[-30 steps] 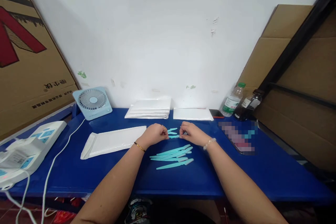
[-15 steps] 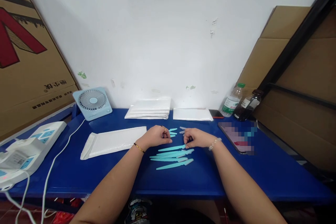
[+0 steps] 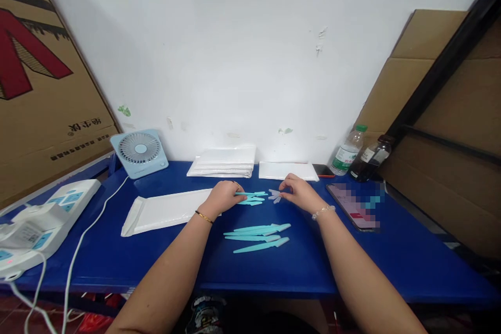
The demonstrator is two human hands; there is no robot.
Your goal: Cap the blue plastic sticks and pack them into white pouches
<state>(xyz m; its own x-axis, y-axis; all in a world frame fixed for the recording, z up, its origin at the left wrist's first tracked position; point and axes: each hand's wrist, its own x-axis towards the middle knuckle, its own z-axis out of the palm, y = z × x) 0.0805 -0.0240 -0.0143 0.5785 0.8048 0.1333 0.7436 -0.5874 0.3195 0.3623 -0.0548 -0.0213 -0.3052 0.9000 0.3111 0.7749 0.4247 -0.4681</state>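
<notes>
My left hand (image 3: 226,197) pinches the handle end of a teal eyebrow razor (image 3: 252,193) between thumb and fingers. Its blade end points right, over a small group of teal eyebrow razors (image 3: 254,201) on the table. Just right of these lies a little fan of clear blade caps (image 3: 275,195). My right hand (image 3: 298,193) is beside the caps, thumb and forefinger apart, the thumb tip close to or touching them. Nearer to me, several more teal eyebrow razors (image 3: 256,246) lie side by side, with pale covers visible on their right ends.
White padded mailers lie left (image 3: 164,213), stacked behind (image 3: 223,162) and back right (image 3: 288,170). A blue fan (image 3: 140,151) and power strip (image 3: 50,219) stand left. Two bottles (image 3: 346,154) and a phone (image 3: 350,206) are right on the blue table (image 3: 313,266).
One razor has left the near group and is now in my left hand by the far group. My right hand has moved up and away from me to the clear caps, its fingers parting.
</notes>
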